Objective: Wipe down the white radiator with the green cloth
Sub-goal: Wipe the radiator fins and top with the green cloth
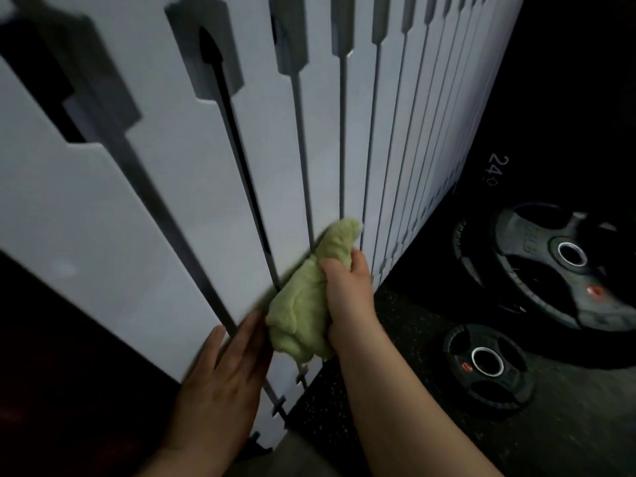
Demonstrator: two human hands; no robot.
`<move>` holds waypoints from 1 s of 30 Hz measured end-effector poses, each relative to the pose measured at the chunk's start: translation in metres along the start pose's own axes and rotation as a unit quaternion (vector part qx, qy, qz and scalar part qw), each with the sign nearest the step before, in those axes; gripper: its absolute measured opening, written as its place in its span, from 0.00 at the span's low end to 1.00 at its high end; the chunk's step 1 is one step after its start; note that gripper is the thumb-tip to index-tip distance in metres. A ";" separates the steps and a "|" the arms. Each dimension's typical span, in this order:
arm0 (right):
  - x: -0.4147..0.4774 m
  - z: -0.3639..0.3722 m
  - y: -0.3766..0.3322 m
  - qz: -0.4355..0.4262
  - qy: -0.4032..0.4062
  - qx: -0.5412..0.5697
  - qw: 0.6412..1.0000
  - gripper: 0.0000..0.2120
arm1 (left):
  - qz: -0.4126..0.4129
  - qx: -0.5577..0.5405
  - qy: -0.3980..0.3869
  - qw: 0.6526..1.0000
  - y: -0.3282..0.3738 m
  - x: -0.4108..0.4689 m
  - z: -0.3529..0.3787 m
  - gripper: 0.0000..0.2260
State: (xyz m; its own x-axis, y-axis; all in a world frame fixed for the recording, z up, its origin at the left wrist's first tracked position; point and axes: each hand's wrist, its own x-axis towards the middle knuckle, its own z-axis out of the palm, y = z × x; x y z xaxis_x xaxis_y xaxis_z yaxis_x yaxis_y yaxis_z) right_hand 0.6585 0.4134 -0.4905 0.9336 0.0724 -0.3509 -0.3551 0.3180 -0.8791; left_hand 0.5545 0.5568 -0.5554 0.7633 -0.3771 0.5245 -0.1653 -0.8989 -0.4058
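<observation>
The white radiator (192,208) fills the left and far part of the view. Wiped and unwiped panels look the same, so I judge the wipe under way, with the share completed undetermined. The green cloth (303,304) is bunched against the near lower panels, over a slot. My right hand (347,290) grips it from the right, thumb and fingers curled round the wad. My left hand (223,373) rests flat on the panel just left of the cloth, fingers straight and slightly apart.
</observation>
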 end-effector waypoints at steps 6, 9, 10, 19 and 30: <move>-0.003 -0.010 -0.012 -0.073 0.042 -0.026 0.996 0.14 | -0.014 -0.020 -0.037 0.999 0.001 -0.001 -0.005 0.23; 0.000 0.000 -0.013 0.001 0.069 -0.124 0.990 0.20 | -0.022 -0.065 -0.005 0.998 -0.001 0.003 -0.017 0.22; -0.001 0.004 -0.017 0.000 0.067 -0.143 0.987 0.21 | -0.025 -0.086 0.011 0.996 -0.002 0.007 -0.025 0.20; -0.038 -0.037 -0.070 -0.074 0.024 -0.107 0.991 0.15 | -0.101 -0.179 0.037 0.978 0.005 0.068 -0.095 0.15; -0.117 -0.044 -0.230 -0.004 0.023 -0.155 0.988 0.19 | -0.085 -0.256 0.000 0.963 -0.044 0.272 -0.243 0.16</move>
State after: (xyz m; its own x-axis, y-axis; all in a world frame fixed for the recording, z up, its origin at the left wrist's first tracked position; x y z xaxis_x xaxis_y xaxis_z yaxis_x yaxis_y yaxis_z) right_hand 0.6284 0.2902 -0.2616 0.9359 0.0250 -0.3513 -0.3517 0.0130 -0.9360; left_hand 0.6179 0.4398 -0.2133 0.8072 -0.2144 0.5500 -0.3240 -0.9398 0.1091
